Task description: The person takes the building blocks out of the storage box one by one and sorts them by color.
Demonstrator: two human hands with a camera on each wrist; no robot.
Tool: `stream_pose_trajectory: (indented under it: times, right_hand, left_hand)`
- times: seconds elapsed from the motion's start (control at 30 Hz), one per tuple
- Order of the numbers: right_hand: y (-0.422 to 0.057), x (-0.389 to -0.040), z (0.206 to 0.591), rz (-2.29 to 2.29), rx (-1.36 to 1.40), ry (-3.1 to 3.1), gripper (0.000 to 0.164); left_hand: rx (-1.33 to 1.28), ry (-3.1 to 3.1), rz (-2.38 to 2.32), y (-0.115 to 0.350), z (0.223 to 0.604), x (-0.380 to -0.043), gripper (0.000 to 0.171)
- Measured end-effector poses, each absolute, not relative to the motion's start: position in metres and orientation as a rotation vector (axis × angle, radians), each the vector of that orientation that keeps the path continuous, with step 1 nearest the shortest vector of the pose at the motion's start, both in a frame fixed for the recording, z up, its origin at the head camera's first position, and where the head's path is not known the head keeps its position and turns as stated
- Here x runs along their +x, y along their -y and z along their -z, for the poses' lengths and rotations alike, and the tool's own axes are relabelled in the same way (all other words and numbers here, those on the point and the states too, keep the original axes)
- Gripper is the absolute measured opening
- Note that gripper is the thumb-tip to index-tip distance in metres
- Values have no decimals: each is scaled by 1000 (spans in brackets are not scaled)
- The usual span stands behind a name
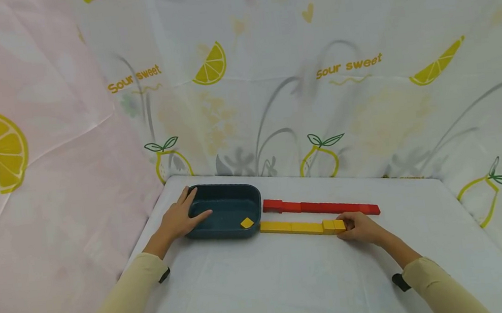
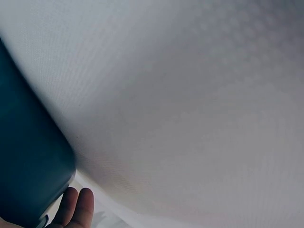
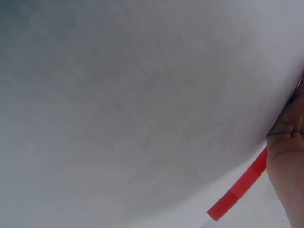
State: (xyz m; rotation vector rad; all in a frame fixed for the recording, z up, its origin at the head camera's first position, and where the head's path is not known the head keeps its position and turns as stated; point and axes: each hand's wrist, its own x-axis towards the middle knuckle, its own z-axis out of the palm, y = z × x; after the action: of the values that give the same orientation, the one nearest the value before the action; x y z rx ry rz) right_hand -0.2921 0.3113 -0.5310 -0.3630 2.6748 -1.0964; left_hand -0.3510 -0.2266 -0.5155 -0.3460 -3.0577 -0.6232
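A dark teal rectangular dish stands at the back left of the table, with one yellow block inside near its right end. My left hand rests on the dish's left end, fingers spread along the rim and thumb reaching over the inside. In the left wrist view, two straight fingers show beside the dish's corner. To the right of the dish runs a row of yellow blocks. At that row's right end, my right hand pinches the last yellow block between thumb and fingers.
A row of red blocks lies behind the yellow row, slightly uneven at its left end. White cloth covers the table. Lemon-printed curtains hang close behind the back edge and along the left.
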Motion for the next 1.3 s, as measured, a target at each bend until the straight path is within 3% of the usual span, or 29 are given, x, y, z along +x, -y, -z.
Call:
stream_pose_trajectory:
  times: [0.77,1.3]
  right_hand:
    - [-297,-305,528,1091,-382,-2686,48]
    - [-305,-271,515,1003,-254,-2703,72]
  left_hand:
    - [-299,3050,642,243,515,-349,102]
    - [-328,3075,668,226,515,-351,102]
